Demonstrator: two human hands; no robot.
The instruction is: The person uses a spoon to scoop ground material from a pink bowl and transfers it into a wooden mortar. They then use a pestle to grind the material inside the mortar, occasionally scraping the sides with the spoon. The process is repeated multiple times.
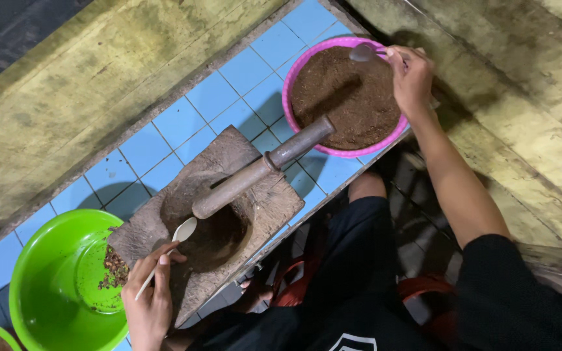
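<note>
While left hand (147,302) grips a white spoon (167,250), bowl tipped into the mortar (213,218) just ahead, right hand (411,78) pinches a second spoon (365,53) over the pink bowl (294,78); pestle (261,168) lies diagonally between.

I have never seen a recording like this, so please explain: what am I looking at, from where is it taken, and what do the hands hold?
One camera on a person's head looks down at their own bare hands. The left hand holds a white plastic spoon at a square grey stone mortar, where a long grey pestle rests. The right hand holds a small spoon over a pink round basin of brown powder. A bright green plastic bowl stands beside them on the blue tiled ledge.
</note>
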